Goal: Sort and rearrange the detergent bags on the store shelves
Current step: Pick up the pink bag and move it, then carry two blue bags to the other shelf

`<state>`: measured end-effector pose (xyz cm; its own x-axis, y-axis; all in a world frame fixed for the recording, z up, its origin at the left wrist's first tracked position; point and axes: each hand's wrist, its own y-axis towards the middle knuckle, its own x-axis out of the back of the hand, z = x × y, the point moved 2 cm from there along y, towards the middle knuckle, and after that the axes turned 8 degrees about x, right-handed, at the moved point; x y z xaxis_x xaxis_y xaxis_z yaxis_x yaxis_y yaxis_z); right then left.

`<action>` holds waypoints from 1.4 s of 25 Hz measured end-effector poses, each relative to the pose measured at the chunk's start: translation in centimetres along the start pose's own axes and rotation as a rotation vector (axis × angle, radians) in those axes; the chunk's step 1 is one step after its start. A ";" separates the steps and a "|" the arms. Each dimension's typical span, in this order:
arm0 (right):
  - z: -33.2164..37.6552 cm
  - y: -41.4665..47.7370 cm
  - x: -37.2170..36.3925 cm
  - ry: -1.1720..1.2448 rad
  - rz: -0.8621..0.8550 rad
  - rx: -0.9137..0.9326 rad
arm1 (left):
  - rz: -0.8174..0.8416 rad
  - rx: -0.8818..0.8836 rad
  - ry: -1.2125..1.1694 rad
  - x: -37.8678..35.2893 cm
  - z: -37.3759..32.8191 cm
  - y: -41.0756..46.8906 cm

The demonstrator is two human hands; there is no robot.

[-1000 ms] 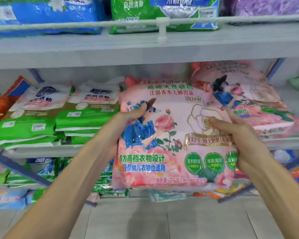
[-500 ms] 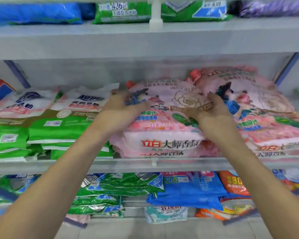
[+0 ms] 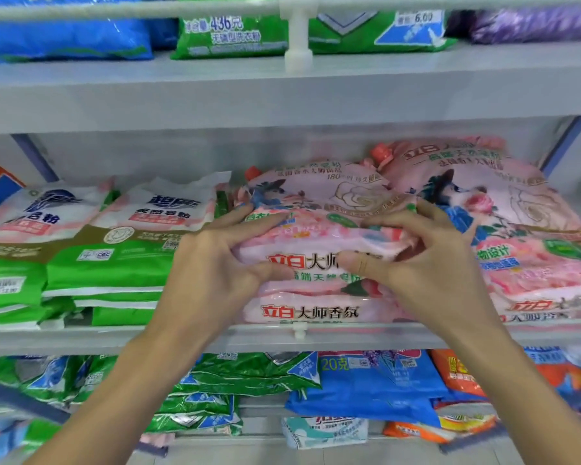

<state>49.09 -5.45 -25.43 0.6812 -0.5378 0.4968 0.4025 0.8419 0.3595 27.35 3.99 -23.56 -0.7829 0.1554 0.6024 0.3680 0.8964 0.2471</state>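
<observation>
A pink rose-printed detergent bag (image 3: 319,196) lies flat on top of another pink bag (image 3: 312,312) on the middle shelf (image 3: 81,337). My left hand (image 3: 215,263) grips its front left edge, fingers on top and thumb under the front. My right hand (image 3: 426,260) grips its front right edge the same way. A second stack of pink bags (image 3: 503,223) sits just to the right, touching it.
Green-and-white bags (image 3: 114,263) are stacked to the left on the same shelf. The top shelf holds blue (image 3: 64,38), green (image 3: 235,35) and purple bags behind a white rail. The lower shelf carries green, blue (image 3: 376,384) and orange bags.
The pink bag was held upright in front of the shelf; it now lies flat on the pink stack. Both hands have slid back to its front edge.
</observation>
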 end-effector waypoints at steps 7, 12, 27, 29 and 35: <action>0.2 -0.6 -0.6 0.108 0.007 -0.071 | -0.010 0.030 0.068 -0.8 0.3 -0.2; 0.3 -1.1 -1.2 0.017 0.009 -0.122 | -0.004 0.091 0.199 -0.6 -0.6 -0.8; 7.7 -11.6 1.1 -0.289 0.290 -0.015 | -0.030 0.226 0.341 4.2 -3.2 -15.0; 10.3 -13.1 1.4 -0.281 0.357 0.002 | -0.053 0.264 0.353 5.9 -4.0 -16.9; 17.5 -15.6 1.8 -0.247 0.438 0.040 | -0.119 0.349 0.436 12.1 -5.7 -21.7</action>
<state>33.32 -20.28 -16.30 0.6140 -0.1326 0.7781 0.0840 0.9912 0.1026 12.72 -15.95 -17.26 -0.5023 -0.0743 0.8615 0.0448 0.9927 0.1117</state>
